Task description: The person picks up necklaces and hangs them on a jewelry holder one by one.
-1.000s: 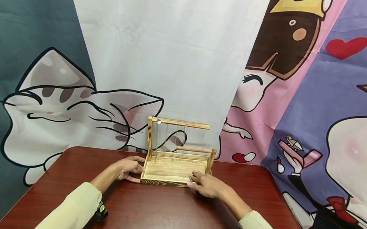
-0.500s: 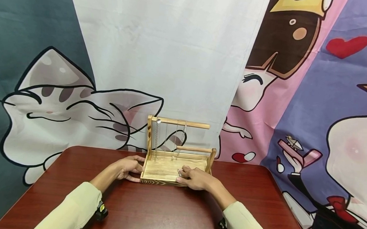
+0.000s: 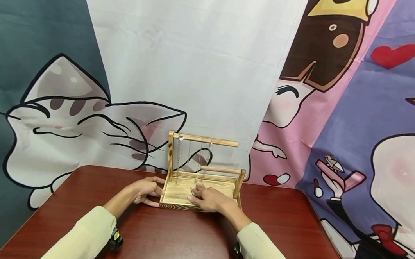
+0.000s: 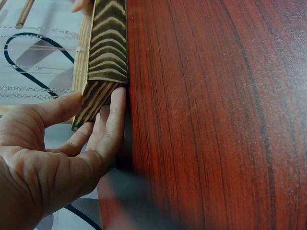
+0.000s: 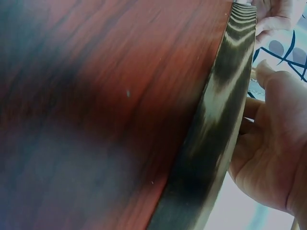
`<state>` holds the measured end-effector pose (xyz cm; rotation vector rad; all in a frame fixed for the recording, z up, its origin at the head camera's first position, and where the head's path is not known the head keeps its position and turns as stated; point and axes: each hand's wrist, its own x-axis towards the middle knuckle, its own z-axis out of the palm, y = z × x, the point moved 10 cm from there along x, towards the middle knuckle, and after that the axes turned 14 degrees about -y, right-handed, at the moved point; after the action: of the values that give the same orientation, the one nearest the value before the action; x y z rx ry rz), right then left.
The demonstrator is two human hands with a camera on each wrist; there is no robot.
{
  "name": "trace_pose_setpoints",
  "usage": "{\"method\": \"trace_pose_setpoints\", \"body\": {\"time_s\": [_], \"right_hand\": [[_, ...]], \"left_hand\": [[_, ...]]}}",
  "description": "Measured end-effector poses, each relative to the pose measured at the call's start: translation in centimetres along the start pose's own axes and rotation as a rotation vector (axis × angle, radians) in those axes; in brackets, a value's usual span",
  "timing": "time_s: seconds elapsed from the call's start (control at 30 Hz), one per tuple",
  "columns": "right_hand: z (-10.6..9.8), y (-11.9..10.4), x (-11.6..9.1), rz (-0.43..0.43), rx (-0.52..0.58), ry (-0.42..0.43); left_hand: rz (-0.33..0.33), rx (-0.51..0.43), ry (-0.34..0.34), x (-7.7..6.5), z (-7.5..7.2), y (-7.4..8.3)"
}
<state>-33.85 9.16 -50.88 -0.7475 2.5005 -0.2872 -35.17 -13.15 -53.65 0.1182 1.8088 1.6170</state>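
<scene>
A wooden jewelry stand (image 3: 177, 196) with a shallow tray base sits at the back of the table. Several silvery necklaces (image 3: 178, 155) hang from its upper bar. My left hand (image 3: 145, 190) grips the tray's left end; in the left wrist view one fingertip meets the upper rim and others lie against the end face. My right hand (image 3: 209, 199) is low over the middle of the tray, pinching a small silvery chain (image 3: 192, 191) at its fingertips. In the right wrist view the hand (image 5: 276, 139) hides the chain behind the dark-grained front wall of the tray.
The reddish-brown table (image 3: 173, 237) extends in front of and beside the stand. A shorter lower bar (image 3: 223, 170) juts from the stand's right post (image 3: 239, 184). A printed cloth (image 3: 203, 66) with cartoon figures hangs close behind the table.
My right hand has slid left along the tray with the silvery chain, from near its right side to its middle. The left hand keeps its place on the tray's left end.
</scene>
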Motion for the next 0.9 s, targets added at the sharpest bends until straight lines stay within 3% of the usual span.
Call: {"method": "trace_pose_setpoints", "body": {"time_s": [0.23, 0.5, 0.67, 0.9], "right_hand": [[-0.3, 0.0, 0.1, -0.062, 0.004, 0.050], [-2.0, 0.4, -0.7, -0.172, 0.030, 0.168], [-3.4, 1.8, -1.3, -0.134, 0.070, 0.260], [-4.2, 3.6, -1.0, -0.003, 0.109, 0.349]], "left_hand": [[0.002, -0.011, -0.009, 0.0, 0.0, 0.2], [0.007, 0.001, -0.012, 0.0, 0.0, 0.2], [0.003, -0.004, -0.011, 0.0, 0.1, 0.2], [-0.001, -0.013, -0.010, 0.1, 0.0, 0.0]]}}
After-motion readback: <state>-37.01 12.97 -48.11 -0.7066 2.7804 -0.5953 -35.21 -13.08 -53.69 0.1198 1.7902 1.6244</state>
